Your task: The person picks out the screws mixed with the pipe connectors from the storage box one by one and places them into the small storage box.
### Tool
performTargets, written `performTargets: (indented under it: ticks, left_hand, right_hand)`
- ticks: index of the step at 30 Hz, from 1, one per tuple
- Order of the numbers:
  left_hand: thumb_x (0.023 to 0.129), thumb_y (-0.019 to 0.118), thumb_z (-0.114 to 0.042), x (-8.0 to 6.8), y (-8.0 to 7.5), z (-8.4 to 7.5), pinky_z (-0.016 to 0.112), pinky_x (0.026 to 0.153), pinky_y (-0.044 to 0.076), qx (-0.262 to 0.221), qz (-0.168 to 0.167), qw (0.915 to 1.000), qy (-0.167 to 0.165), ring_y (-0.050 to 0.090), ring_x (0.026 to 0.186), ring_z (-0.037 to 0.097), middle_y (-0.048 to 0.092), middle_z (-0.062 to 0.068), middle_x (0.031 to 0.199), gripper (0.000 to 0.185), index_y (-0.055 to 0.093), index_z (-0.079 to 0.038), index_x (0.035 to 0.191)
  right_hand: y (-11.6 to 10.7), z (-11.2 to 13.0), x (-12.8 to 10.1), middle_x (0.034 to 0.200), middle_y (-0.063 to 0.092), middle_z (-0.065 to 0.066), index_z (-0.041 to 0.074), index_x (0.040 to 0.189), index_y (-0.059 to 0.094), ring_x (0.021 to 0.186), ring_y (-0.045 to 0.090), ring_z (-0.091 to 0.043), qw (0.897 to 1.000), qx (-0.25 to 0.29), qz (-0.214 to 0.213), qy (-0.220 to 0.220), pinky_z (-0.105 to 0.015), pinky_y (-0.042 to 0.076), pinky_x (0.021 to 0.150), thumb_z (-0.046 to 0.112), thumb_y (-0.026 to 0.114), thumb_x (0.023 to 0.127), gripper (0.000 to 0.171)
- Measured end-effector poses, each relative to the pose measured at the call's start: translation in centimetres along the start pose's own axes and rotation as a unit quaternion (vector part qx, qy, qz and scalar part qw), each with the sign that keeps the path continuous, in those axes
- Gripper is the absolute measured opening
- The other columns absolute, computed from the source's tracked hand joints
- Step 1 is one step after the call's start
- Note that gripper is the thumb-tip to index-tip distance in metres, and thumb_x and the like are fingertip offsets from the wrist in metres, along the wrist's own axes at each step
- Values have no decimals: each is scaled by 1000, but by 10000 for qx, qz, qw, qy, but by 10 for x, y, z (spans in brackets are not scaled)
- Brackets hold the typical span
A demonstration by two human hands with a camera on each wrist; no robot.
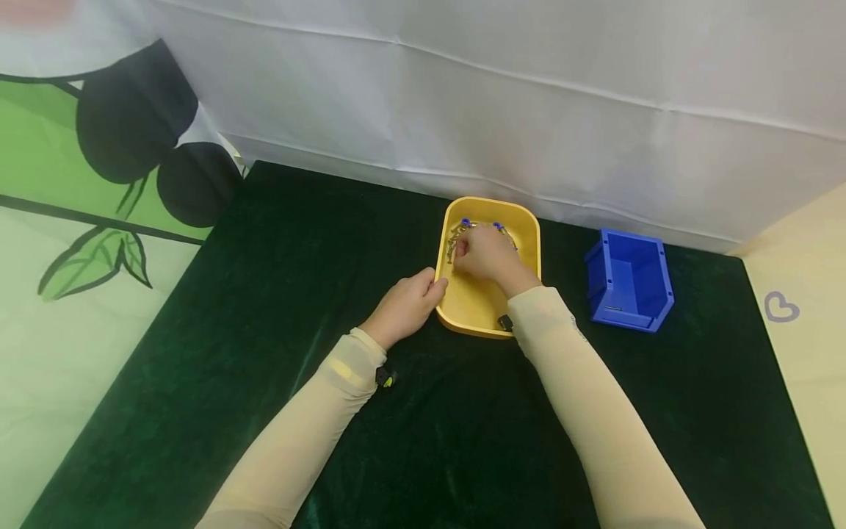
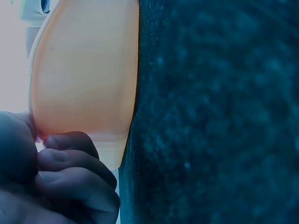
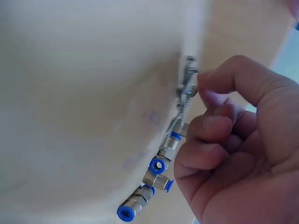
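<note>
At the far left hangs a green leaf-print backdrop, with a white cloth running behind the bench, which is draped in dark green velvet. The left hand rests against the left outer wall of the yellow tray; the left wrist view shows its fingers curled and bunched against the tray's lower edge, thumb alongside, steadying it rather than wrapping it. Inside the tray, the right hand reaches toward the far end, where a small heap of pneumatic fittings lies against the back wall. In the right wrist view these are metal push-in connectors with blue collars, lined up along the tray's inner corner, and the right fingers are narrowly curled, fingertip and thumb pinching the metal end of one fitting at the top of the row. To the right, well apart from the tray, stands a blue storage bin on the velvet. Beyond it lies a cream surface with a small heart mark.
</note>
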State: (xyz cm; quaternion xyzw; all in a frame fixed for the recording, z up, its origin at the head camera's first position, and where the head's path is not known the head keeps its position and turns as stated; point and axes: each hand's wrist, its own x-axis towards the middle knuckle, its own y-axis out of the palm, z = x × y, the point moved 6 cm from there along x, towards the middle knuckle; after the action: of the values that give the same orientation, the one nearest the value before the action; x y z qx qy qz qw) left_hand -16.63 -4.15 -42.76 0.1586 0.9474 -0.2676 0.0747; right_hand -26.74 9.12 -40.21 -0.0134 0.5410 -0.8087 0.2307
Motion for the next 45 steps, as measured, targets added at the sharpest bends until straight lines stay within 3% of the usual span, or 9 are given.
performTargets:
  ticks: [10, 19, 25, 35, 45]
  left_hand:
    - [107, 38, -43, -1, 6, 0, 31, 55, 42, 22, 119, 9998, -129, 53, 63, 21, 56, 5, 80, 30, 54, -17, 108]
    - [107, 38, -43, -3, 5, 3, 33, 55, 42, 25, 107, 9999, -29, 53, 62, 21, 56, 5, 78, 30, 55, -17, 106]
    - [107, 38, -43, -2, 4, 3, 33, 56, 42, 38, 66, 10000, 20, 54, 63, 21, 56, 5, 79, 30, 55, -18, 105]
    - [107, 38, -42, 0, 4, 1, 34, 57, 44, 8, 134, 9999, -60, 55, 65, 22, 57, 7, 81, 31, 56, -17, 110]
    - [106, 38, -44, -5, 3, 5, 36, 60, 46, -127, 264, 9995, -135, 57, 68, 24, 61, 11, 87, 36, 55, -16, 119]
  right_hand:
    - [-14, -8, -14, 79, 60, -7, 8, 83, 66, 72, 54, -22, 9936, 1111, -179, -20, -31, 43, 64, 12, 68, 85, 5]
    - [-20, -9, -22, 82, 58, -9, 8, 89, 65, 75, 54, -23, 9828, 1828, -246, 22, -31, 44, 69, 15, 69, 90, 8]
    - [-32, -10, -27, 82, 55, -7, 11, 92, 65, 75, 52, -22, 9801, 1924, -432, 212, -31, 42, 66, 20, 69, 90, 10]
    - [-63, -1, -45, 73, 50, -7, 12, 89, 67, 66, 48, -23, 9783, 1848, -931, 68, -32, 38, 59, 19, 70, 88, 8]
    - [-69, -2, -65, 75, 52, -8, 11, 90, 65, 70, 49, -23, 9762, 1808, -1200, 49, -33, 41, 62, 17, 70, 88, 8]
